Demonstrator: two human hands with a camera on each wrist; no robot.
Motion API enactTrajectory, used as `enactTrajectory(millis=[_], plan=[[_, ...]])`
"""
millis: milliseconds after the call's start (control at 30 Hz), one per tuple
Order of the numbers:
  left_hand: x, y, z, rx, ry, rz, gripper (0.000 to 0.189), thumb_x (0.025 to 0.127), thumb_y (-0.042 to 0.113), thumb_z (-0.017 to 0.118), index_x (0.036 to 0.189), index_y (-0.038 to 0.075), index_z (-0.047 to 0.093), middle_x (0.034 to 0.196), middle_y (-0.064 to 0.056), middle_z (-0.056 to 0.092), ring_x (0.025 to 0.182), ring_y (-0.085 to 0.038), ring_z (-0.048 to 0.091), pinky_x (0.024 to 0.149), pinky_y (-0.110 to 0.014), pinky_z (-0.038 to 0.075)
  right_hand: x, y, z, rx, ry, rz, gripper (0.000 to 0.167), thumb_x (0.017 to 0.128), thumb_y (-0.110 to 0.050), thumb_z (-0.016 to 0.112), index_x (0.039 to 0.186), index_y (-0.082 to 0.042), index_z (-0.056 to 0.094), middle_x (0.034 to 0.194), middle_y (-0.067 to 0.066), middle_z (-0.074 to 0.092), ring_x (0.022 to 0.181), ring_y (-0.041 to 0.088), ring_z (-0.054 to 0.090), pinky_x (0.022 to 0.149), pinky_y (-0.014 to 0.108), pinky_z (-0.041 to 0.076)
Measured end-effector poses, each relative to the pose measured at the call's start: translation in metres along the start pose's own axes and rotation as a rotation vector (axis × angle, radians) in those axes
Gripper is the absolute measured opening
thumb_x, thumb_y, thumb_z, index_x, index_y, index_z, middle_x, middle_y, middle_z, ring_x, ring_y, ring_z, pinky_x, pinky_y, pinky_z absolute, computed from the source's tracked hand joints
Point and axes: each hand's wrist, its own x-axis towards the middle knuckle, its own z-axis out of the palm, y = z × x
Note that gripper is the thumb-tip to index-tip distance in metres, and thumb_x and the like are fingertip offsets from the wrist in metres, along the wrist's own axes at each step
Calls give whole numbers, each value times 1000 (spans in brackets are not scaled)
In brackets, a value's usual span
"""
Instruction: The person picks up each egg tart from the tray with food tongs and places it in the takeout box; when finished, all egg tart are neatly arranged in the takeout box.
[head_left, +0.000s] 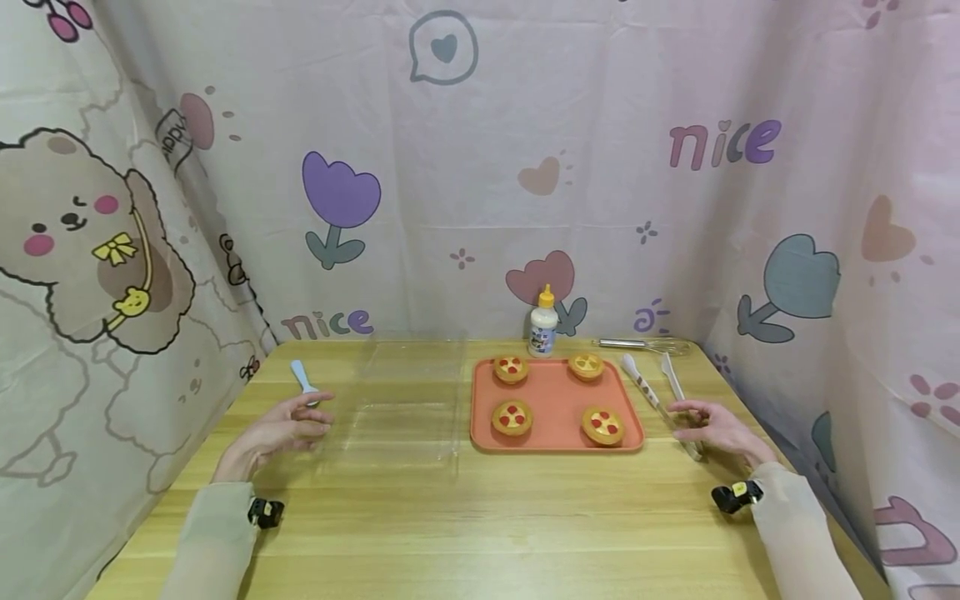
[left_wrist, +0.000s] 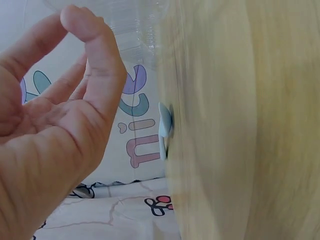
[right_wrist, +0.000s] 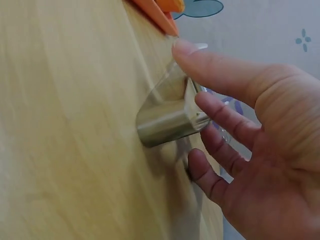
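Note:
In the head view my right hand (head_left: 716, 429) hovers beside a pair of tongs (head_left: 647, 392), fingers loosely bent and holding nothing. The right wrist view shows the tongs' metal bent end (right_wrist: 167, 122) just past the thumb and fingertips. The tongs lie with their two arms spread and pale tips pointing to the back. My left hand (head_left: 285, 429) is held above the left of the table, relaxed, with nothing in it. Behind its fingertips lies a small light-blue spatula (head_left: 300, 373), its near end partly hidden by the hand; it also appears in the left wrist view.
An orange tray (head_left: 555, 417) bears several small tarts with red or yellow toppings. Left of it stands a clear plastic box (head_left: 405, 425). A white bottle with a yellow nozzle (head_left: 543, 323) stands behind the tray, and a wire whisk (head_left: 645, 344) lies at the back right edge.

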Motion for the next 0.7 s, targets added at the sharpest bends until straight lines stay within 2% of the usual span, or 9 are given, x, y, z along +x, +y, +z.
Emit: enactTrajectory(millis=[100, 267, 367, 533, 700], plan=[[0, 0, 0, 4, -2, 1, 77, 95, 8, 63, 153, -3, 13, 122, -21, 55, 99, -26, 64, 78, -37, 60, 1, -1, 2, -25, -4, -10, 51, 82, -21, 79, 125, 1, 62, 126, 24, 59, 103, 24, 53, 84, 30, 45], [1, 1, 0, 7, 3, 2, 76, 95, 7, 62, 153, -4, 14, 120, -19, 56, 97, -25, 64, 75, -35, 59, 1, 0, 3, -30, 7, -32, 51, 80, -15, 81, 123, 2, 63, 129, 27, 58, 114, 33, 53, 90, 28, 47], [1, 1, 0, 8, 11, -3, 76, 95, 8, 63, 153, -4, 15, 120, -20, 55, 97, -25, 64, 74, -35, 59, 1, 1, 3, -27, 14, -33, 51, 77, -6, 79, 124, 4, 62, 128, 28, 57, 110, 32, 53, 88, 29, 46], [0, 2, 1, 9, 16, -8, 75, 95, 9, 63, 153, -3, 17, 122, -21, 55, 98, -26, 64, 76, -36, 59, 0, 1, 3, 3, 35, 22, 57, 72, 5, 74, 127, 2, 60, 125, 28, 56, 101, 29, 51, 82, 31, 45], [0, 2, 2, 9, 20, -9, 75, 95, 9, 64, 153, -2, 18, 123, -22, 54, 99, -26, 64, 76, -36, 59, 0, 2, 3, 35, 53, 47, 58, 75, 6, 71, 131, 3, 57, 132, 31, 52, 112, 39, 51, 86, 36, 44]])
